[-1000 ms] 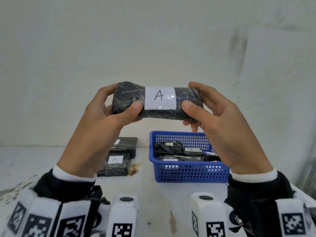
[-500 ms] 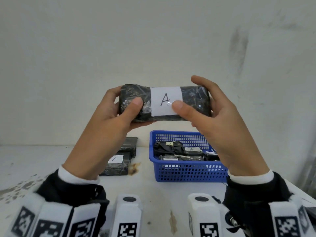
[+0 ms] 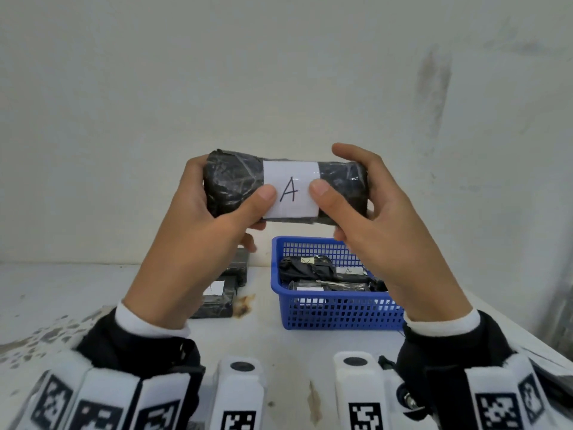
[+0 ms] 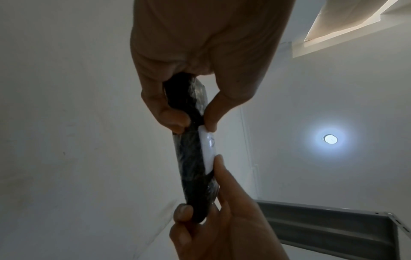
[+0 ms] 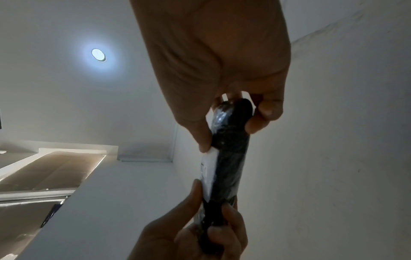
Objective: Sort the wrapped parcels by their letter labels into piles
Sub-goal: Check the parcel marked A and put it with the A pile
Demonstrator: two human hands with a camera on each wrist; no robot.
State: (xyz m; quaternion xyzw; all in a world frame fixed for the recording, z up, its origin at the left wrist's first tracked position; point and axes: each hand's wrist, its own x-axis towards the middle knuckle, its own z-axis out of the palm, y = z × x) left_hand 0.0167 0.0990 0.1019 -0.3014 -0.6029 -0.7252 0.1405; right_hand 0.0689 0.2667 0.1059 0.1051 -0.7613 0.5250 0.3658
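Note:
A black wrapped parcel point(image 3: 235, 181) with a white label marked A point(image 3: 290, 189) is held up in front of the wall. My left hand point(image 3: 198, 225) grips its left end, thumb on the front by the label. My right hand point(image 3: 381, 218) grips its right end, thumb on the label's right edge. In the left wrist view the parcel point(image 4: 191, 168) runs edge-on between my left hand point(image 4: 189, 105) above and my right hand point(image 4: 213, 219) below. In the right wrist view the parcel point(image 5: 229, 158) is pinched by my right hand point(image 5: 227, 126), the left hand point(image 5: 200, 219) below.
A blue plastic basket point(image 3: 338, 311) on the white table holds several black parcels, one labelled A point(image 3: 348, 270). Left of it lies a stack of black parcels point(image 3: 223, 293), partly behind my left hand. A rusty stain point(image 3: 243, 305) marks the table beside them.
Both hands have lowered the parcel slightly and tilted it so that the label faces me more squarely. My thumbs have slid inward, on either side of the letter.

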